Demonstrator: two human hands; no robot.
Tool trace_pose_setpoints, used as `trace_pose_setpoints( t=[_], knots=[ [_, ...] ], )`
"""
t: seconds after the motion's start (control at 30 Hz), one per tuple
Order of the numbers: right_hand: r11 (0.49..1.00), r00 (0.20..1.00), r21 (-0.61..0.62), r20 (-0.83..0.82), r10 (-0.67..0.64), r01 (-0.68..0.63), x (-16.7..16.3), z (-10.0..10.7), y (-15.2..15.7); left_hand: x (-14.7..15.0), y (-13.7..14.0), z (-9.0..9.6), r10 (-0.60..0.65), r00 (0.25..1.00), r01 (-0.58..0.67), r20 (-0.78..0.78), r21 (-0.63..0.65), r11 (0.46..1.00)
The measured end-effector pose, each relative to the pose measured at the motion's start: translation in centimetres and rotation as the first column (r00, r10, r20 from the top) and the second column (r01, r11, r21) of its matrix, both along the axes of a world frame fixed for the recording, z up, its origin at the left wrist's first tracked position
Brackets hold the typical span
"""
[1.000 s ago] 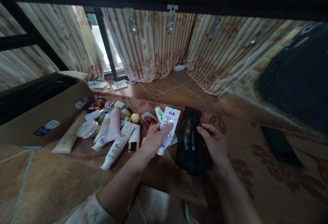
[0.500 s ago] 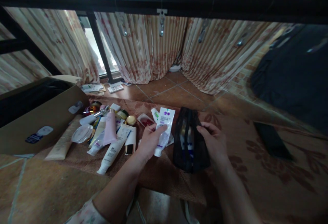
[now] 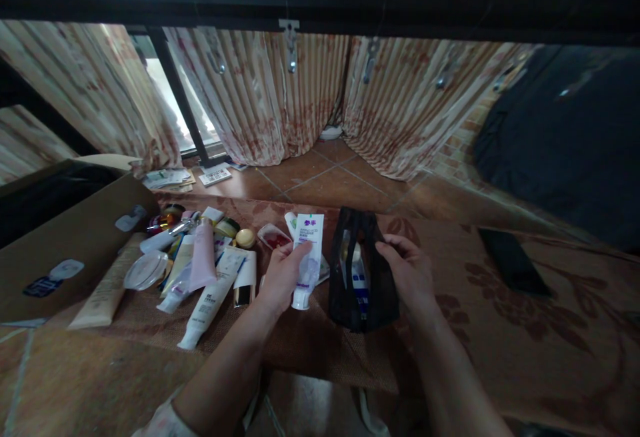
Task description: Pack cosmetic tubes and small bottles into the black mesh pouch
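Observation:
Between the thumb and fingers of my left hand (image 3: 283,274) is a white toothpaste tube (image 3: 309,257) with purple print, its cap pointing down. Just right of it stands a black mesh pouch (image 3: 345,297), its zipped top parted. My right hand (image 3: 407,267) pinches the pouch's right edge. Through the pouch's opening a blue-and-white item (image 3: 360,287) shows inside; its kind is unclear. Behind my left hand, partly hidden, lie a small white-and-green tube (image 3: 291,223) and a clear pack with something red (image 3: 274,237).
Left lies a pile of cosmetics: a pink tube (image 3: 203,257), a white tube (image 3: 213,300), a beige tube (image 3: 107,287) and a round clear case (image 3: 146,270). A cardboard box (image 3: 95,237) stands at far left. A dark phone (image 3: 514,260) lies right on the brown cloth (image 3: 450,364). A black bar (image 3: 400,17) crosses above.
The pouch's top has parted wider, showing more of the blue-and-white item inside. The toothpaste tube stands a little more upright in my left hand. The whole view has shifted slightly.

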State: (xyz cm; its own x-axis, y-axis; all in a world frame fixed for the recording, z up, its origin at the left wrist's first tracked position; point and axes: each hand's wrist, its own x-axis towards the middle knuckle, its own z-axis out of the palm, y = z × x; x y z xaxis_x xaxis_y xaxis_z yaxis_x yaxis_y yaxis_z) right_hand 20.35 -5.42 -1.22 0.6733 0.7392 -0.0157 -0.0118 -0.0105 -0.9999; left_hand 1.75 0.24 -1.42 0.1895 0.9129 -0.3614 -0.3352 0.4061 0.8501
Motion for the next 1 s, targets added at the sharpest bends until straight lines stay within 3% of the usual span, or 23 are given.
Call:
trace_pose_setpoints(
  t=[0.67,0.83,0.93,1.0],
  knots=[
    [0.996,0.999,-0.085,0.048,0.000,0.004,-0.34,-0.03,-0.11,-0.33,0.15,-0.66,-0.037,0.999,0.036,0.029,0.031,0.999],
    [0.999,0.997,-0.023,0.075,0.025,-0.023,-0.18,-0.23,-0.11,-0.36,0.16,-0.67,-0.038,0.999,0.037,0.031,0.041,0.998],
    [0.997,0.973,0.030,0.220,0.064,-0.072,0.17,-0.49,-0.12,-0.37,0.11,-0.55,-0.037,0.999,0.036,0.022,0.044,0.998],
    [0.992,0.907,0.030,0.409,0.101,-0.124,0.35,-0.72,-0.13,-0.35,0.08,-0.51,-0.037,0.999,0.037,0.012,0.041,0.998]
  ],
)
